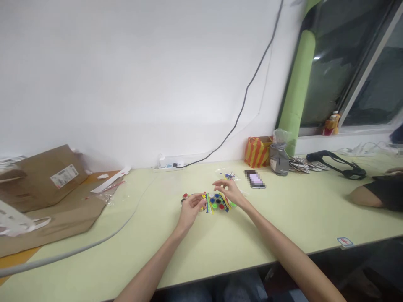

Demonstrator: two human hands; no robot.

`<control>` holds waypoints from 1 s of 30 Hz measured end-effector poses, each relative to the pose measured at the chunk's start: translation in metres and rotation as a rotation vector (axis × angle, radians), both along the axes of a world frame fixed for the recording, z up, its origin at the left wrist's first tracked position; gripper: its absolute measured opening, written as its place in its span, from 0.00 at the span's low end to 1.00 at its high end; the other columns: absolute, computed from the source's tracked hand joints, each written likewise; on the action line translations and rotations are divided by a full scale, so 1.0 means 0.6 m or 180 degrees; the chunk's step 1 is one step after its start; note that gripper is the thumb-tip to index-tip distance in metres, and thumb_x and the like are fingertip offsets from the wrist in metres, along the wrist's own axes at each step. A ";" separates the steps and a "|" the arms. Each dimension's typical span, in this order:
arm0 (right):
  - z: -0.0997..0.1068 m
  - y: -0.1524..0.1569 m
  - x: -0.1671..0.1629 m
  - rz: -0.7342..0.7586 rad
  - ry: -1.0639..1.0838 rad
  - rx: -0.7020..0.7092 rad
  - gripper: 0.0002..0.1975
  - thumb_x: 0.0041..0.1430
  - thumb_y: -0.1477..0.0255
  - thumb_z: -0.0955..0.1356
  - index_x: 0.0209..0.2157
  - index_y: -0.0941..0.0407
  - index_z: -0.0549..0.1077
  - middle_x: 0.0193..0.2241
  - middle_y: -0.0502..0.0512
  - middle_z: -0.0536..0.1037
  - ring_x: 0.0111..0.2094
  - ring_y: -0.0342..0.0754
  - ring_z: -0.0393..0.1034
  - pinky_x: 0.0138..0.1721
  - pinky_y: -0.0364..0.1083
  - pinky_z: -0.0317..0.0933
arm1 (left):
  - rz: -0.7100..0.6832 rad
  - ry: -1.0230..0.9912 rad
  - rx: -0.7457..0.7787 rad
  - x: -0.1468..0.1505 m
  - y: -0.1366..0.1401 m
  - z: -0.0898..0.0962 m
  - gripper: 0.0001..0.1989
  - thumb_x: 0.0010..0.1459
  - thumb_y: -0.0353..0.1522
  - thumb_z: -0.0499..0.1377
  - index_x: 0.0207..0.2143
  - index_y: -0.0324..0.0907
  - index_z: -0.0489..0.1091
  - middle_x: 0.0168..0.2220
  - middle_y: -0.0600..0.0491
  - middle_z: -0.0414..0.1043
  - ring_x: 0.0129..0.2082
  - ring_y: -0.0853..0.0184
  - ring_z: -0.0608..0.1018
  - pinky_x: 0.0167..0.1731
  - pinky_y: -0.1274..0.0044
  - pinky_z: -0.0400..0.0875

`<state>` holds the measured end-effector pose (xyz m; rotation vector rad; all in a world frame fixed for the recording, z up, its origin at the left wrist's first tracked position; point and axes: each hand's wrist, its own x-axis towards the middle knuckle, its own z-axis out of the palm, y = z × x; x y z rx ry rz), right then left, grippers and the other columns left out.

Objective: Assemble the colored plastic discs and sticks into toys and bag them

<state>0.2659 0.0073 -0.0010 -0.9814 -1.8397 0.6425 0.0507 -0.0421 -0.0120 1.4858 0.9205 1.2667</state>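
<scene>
A person's left hand [191,207] bunches its fingertips beside a small yellow piece [204,196], any grip impossible to tell; the right hand [231,191], fingers parted and unladen, hovers over colorful plastic pieces [215,206] midway between the counter's [141,251] front and back edges; a phone [256,180] lies nearer the back edge.

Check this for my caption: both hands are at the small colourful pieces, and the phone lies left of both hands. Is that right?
Not quite: the head view shows the phone lying right of the left hand and the right hand, which are at the small colourful pieces.
</scene>
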 end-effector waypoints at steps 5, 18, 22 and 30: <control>-0.021 0.021 0.071 -0.0289 -0.0638 -0.0182 0.08 0.56 0.69 0.68 0.32 0.57 0.79 0.32 0.56 0.81 0.34 0.49 0.71 0.36 0.46 0.62 | 0.0088 -0.0026 0.0030 0.007 -0.006 -0.005 0.19 0.51 0.44 0.67 0.38 0.43 0.66 0.31 0.54 0.72 0.28 0.67 0.76 0.32 0.75 0.71; -0.050 0.020 0.082 -0.0247 -0.1380 -0.0550 0.05 0.52 0.75 0.68 0.26 0.57 0.77 0.28 0.53 0.80 0.30 0.46 0.72 0.33 0.43 0.59 | 0.0272 0.0374 0.0466 0.003 -0.003 -0.007 0.14 0.53 0.41 0.66 0.34 0.43 0.67 0.33 0.54 0.72 0.32 0.68 0.75 0.32 0.76 0.69; -0.057 0.017 0.078 -0.0275 -0.1304 -0.0399 0.05 0.54 0.74 0.68 0.27 0.57 0.77 0.26 0.52 0.79 0.29 0.45 0.70 0.32 0.42 0.58 | 0.0350 0.0297 0.0498 -0.002 0.002 -0.008 0.15 0.52 0.42 0.66 0.33 0.43 0.68 0.32 0.53 0.73 0.32 0.66 0.76 0.32 0.75 0.69; -0.063 0.025 0.080 -0.0531 -0.1018 -0.0049 0.06 0.55 0.75 0.66 0.27 0.57 0.74 0.29 0.54 0.78 0.32 0.48 0.70 0.37 0.45 0.61 | 0.0507 0.0307 0.0656 -0.011 0.012 -0.014 0.14 0.52 0.40 0.66 0.34 0.42 0.69 0.32 0.53 0.73 0.32 0.67 0.76 0.32 0.77 0.69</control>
